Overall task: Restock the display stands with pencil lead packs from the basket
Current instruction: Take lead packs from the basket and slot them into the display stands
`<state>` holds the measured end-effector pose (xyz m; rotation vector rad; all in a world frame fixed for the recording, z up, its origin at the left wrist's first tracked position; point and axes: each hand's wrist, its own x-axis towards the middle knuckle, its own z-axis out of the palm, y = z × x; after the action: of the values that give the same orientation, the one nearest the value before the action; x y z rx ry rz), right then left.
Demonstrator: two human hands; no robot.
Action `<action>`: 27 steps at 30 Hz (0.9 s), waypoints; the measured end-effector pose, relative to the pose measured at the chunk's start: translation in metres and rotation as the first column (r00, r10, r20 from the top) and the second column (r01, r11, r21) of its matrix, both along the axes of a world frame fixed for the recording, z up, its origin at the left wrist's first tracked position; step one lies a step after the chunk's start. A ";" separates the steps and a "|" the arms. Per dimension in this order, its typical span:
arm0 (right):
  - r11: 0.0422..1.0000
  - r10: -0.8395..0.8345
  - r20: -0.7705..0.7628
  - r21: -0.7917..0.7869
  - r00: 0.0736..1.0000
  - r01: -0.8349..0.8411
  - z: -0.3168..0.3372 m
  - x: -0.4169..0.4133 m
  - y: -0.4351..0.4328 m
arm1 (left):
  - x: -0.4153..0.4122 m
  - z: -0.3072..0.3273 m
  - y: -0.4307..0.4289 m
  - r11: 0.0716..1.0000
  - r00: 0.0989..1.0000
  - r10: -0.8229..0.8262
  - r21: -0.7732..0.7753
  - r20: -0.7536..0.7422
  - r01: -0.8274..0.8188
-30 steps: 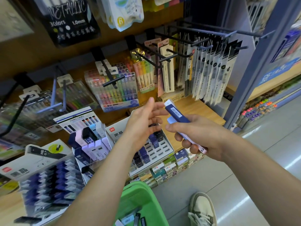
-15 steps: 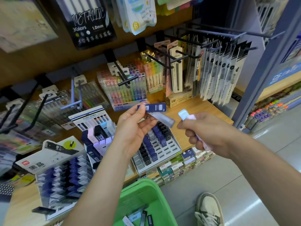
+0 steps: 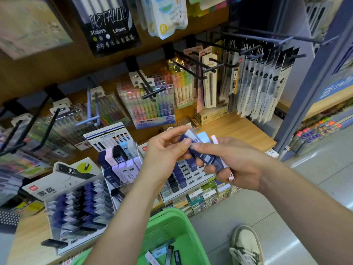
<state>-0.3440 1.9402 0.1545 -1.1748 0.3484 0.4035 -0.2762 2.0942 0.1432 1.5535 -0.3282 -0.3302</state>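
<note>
Frame centre: pencil lead packs [image 3: 202,152] fanned in the right hand [image 3: 238,163], with the left hand [image 3: 166,155] pinching their upper ends, in front of the shelf [image 3: 242,134]. Display stands [image 3: 76,203] sit on the shelf from lower left to centre; refill packs [image 3: 263,83] hang upper right. Basket [image 3: 172,226] at bottom centre holds loose packs [image 3: 162,253]; shoe [image 3: 246,243] to its right.

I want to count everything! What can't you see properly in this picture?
Head view only:
Lead packs in the right hand: its fingers and the left hand cover them, count unclear.
Green basket: the bottom edge cuts it off.
Left display stand: blurred, pack labels unreadable.
</note>
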 end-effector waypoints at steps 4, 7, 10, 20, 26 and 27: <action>0.990 -0.135 -0.003 0.038 0.991 0.135 0.003 0.002 -0.001 | -0.001 -0.001 0.011 0.975 0.980 0.000 -0.220 -0.199 -0.044; 0.977 -0.178 -0.021 0.117 0.984 0.180 0.004 0.002 -0.001 | -0.004 -0.001 0.020 0.970 0.979 -0.065 -0.242 -0.191 0.018; 0.973 -0.182 -0.043 0.138 0.982 0.186 0.004 0.002 0.003 | -0.006 0.001 0.023 0.990 0.994 0.009 -0.140 -0.111 -0.025; 0.958 -0.257 0.060 0.145 0.965 0.246 0.009 0.012 0.033 | -0.019 0.009 0.059 0.994 0.980 0.107 0.042 -0.170 -0.101; 0.969 -0.237 0.121 0.097 0.964 0.226 0.013 0.022 0.072 | -0.038 0.014 0.097 0.979 0.990 -0.010 0.201 -0.137 0.038; 0.978 -0.208 0.134 0.066 0.969 0.200 0.014 0.023 0.079 | -0.039 0.014 0.104 0.967 0.997 -0.005 0.255 -0.078 0.025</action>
<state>-0.3210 2.0191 0.1682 -1.0978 0.3310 0.1487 -0.3153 2.1978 0.1571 1.7866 -0.2443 -0.4574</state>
